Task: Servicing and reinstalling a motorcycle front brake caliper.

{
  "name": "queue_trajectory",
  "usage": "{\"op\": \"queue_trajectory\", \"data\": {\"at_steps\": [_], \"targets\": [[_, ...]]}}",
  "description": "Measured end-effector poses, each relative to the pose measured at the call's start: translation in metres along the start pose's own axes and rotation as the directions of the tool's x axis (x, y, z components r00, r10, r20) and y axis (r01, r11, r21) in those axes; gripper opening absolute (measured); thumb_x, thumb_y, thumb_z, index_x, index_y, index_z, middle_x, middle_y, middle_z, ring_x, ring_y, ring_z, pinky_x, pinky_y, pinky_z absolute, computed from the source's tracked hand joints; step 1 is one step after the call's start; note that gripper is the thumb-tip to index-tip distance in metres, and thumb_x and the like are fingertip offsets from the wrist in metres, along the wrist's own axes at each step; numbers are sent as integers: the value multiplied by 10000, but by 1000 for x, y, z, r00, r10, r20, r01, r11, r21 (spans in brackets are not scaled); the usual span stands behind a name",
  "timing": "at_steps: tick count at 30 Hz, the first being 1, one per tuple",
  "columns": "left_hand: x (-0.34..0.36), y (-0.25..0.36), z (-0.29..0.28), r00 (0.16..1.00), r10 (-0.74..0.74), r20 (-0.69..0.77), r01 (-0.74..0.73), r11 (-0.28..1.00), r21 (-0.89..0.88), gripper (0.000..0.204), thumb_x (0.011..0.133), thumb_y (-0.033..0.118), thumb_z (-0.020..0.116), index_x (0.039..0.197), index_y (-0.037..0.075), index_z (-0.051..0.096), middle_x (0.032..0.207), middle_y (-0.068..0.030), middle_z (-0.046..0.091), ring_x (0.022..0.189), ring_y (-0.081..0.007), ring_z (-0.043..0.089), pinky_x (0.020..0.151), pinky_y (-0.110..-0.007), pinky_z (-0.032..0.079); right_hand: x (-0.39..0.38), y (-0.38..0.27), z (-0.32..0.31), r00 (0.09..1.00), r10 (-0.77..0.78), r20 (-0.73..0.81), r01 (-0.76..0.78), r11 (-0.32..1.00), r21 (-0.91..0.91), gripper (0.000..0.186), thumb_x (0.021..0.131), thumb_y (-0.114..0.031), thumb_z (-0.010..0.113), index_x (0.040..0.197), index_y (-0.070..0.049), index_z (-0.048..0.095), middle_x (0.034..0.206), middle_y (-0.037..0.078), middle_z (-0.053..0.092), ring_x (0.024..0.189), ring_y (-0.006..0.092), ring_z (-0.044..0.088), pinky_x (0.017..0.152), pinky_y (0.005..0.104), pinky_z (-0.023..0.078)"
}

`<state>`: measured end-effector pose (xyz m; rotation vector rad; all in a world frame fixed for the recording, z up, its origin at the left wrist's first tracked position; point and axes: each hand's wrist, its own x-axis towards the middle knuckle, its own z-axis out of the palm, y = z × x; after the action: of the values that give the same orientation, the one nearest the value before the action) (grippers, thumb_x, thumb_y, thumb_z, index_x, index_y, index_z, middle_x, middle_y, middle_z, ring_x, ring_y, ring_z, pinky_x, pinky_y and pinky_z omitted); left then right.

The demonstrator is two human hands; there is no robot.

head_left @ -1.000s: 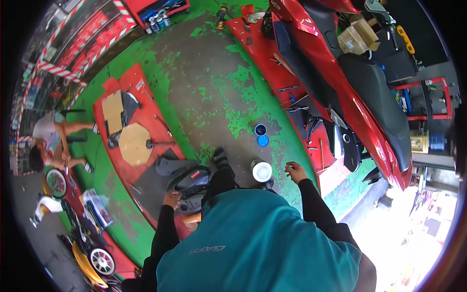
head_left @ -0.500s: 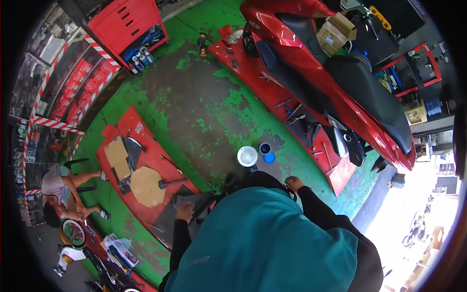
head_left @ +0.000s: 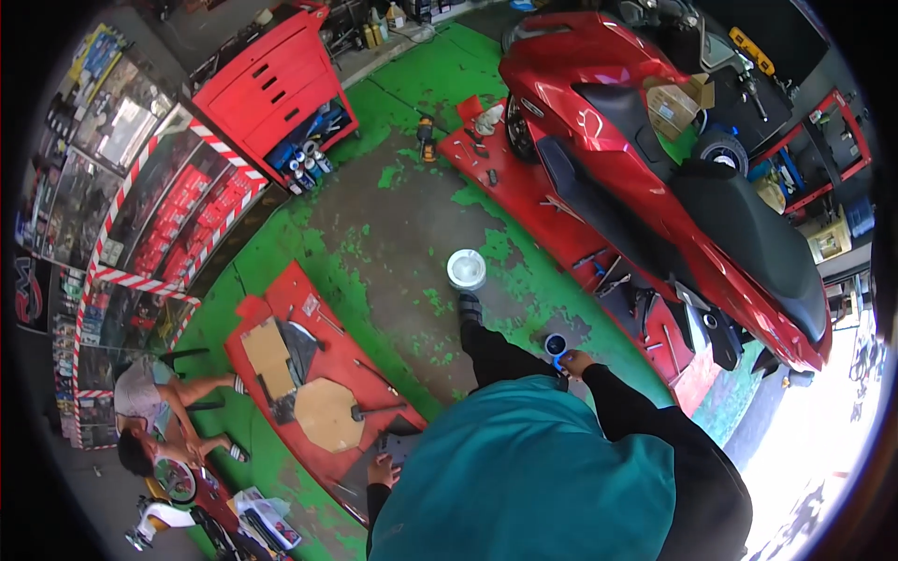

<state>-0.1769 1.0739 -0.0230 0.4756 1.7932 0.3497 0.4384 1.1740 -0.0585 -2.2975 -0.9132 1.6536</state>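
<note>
My left hand [head_left: 382,470] hangs at my left side, fingers loosely bent and apart, with nothing seen in it. In the picture it lies by the near end of a low red platform [head_left: 271,369]. On my right, my right hand [head_left: 579,363] is held out at my side, its fingers loosely bent. It overlaps a blue round lid [head_left: 560,359] in the picture; I see no grip on it. Beside that lid stands a small dark-filled round container [head_left: 555,343]. A white round tub [head_left: 466,269] is on the floor directly ahead of my shoe [head_left: 470,307].
A red scooter [head_left: 636,178] stands on a second red platform [head_left: 524,201] at the right, with tools along it. Cardboard pieces [head_left: 327,416] lie on the left platform. Beyond are a red tool cabinet [head_left: 271,89] and glass cases [head_left: 178,215]. A person [head_left: 150,402] sits at far left.
The white tub has slid forward and left over the floor, away from the dark container, with my foot now behind it. The container and lid have kept their place on the floor. My view has shifted.
</note>
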Motion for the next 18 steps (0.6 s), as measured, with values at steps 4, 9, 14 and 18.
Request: {"op": "queue_trajectory", "data": {"at_steps": [4,9,14,18], "targets": [[78,10,13,964,257,69,-262,961,84,339,939,200,634,1243,66,567,1155,-117,608,932,-313,694,717,-531,545,49,-64,-1,997,50,64,-43,994,-102,344,871,-395,653,966,-69,709,752,65,701,578,192,667,498,351,536],[127,140,12,956,290,48,-291,914,283,271,916,197,650,1148,66,603,1096,-99,628,866,-271,691,682,-446,565,105,-138,-17,995,33,89,-26,997,-79,403,891,-435,626,1063,-82,716,836,91,721,617,201,688,487,370,555],[111,304,7,984,124,-130,-136,987,-86,283,922,278,634,1050,28,656,912,-65,666,857,-215,689,723,-355,521,168,-226,-58,985,-164,43,170,968,-187,396,915,-379,613,1093,-36,700,854,117,721,667,207,699,544,367,566],[155,317,-20,996,86,-33,-90,988,-124,274,913,239,662,1150,120,598,991,-64,656,761,-219,667,555,-362,503,172,-318,-72,975,-212,-69,209,977,-36,337,894,-349,606,1015,-50,707,787,65,708,614,183,664,599,355,542]]}}
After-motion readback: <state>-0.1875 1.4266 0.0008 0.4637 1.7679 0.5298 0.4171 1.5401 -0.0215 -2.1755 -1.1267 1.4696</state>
